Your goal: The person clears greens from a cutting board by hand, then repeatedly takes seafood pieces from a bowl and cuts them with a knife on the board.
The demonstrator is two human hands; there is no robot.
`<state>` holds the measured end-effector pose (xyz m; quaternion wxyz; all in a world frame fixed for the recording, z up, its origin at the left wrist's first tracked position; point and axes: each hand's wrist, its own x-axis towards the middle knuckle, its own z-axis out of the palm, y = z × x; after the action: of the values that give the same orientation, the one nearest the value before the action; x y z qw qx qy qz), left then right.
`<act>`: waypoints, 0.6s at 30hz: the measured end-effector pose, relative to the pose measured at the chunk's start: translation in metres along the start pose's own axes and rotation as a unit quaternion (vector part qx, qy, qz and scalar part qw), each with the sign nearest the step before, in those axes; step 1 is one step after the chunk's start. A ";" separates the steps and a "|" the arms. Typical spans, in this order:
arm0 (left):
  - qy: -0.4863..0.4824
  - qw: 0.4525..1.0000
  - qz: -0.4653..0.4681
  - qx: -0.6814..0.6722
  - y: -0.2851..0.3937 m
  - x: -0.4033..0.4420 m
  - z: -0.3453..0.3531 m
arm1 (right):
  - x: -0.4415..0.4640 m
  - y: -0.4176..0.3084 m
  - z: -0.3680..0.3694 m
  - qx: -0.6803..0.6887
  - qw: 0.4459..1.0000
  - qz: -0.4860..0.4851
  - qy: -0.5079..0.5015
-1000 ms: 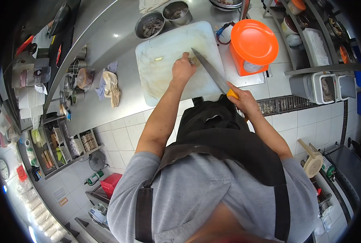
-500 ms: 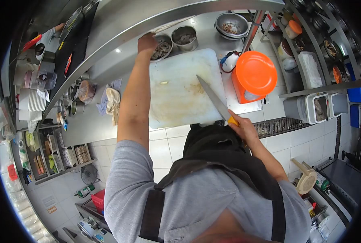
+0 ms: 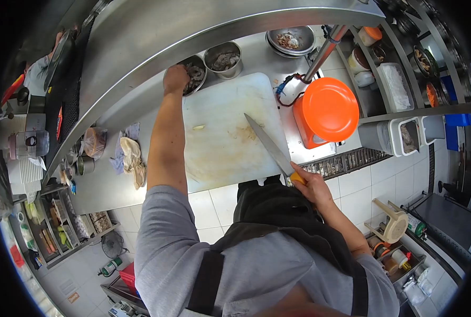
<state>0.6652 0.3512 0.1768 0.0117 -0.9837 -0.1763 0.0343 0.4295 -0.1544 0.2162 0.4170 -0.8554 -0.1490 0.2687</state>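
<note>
My left hand point(image 3: 176, 79) reaches to the near-left side of a metal bowl point(image 3: 204, 83) of grey pieces that look like raw shrimp point(image 3: 194, 77). Its fingers look curled at the rim, and whatever they hold is hidden. Beside the bowl stands a deeper metal pot point(image 3: 234, 70) with similar grey pieces. My right hand point(image 3: 313, 186) is closed round the yellow handle of a large kitchen knife point(image 3: 269, 146). The blade lies over the right part of a white cutting board point(image 3: 214, 153), pointing away. A small pale piece point(image 3: 199, 127) rests on the board, with brownish smears to its right.
A steel overhead shelf point(image 3: 203, 34) crosses above the far side of the counter. Right of the board stands an orange-lidded container point(image 3: 330, 110). Stacked metal bowls point(image 3: 293, 39) sit at the back, and crumpled cloths point(image 3: 132, 164) lie on the left.
The view has shifted, so the counter appears lower and further left. My left hand has come slightly nearer along the bowl's side. The knife stays in my right hand over the board.
</note>
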 end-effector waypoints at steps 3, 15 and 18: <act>0.006 0.999 -0.001 -0.043 -0.008 0.006 -0.001 | 0.000 -0.001 0.001 0.008 1.000 -0.003 -0.008; -0.114 0.951 0.059 -0.281 0.047 -0.136 -0.025 | 0.005 0.012 0.008 -0.001 1.000 -0.012 0.011; -0.052 0.986 0.052 -0.152 0.079 -0.186 0.006 | 0.003 0.007 0.006 0.008 1.000 -0.017 0.007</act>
<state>0.5179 0.2127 0.1801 -0.1487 -0.9787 -0.1287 0.0586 0.4285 -0.1537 0.2063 0.4290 -0.8513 -0.1588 0.2571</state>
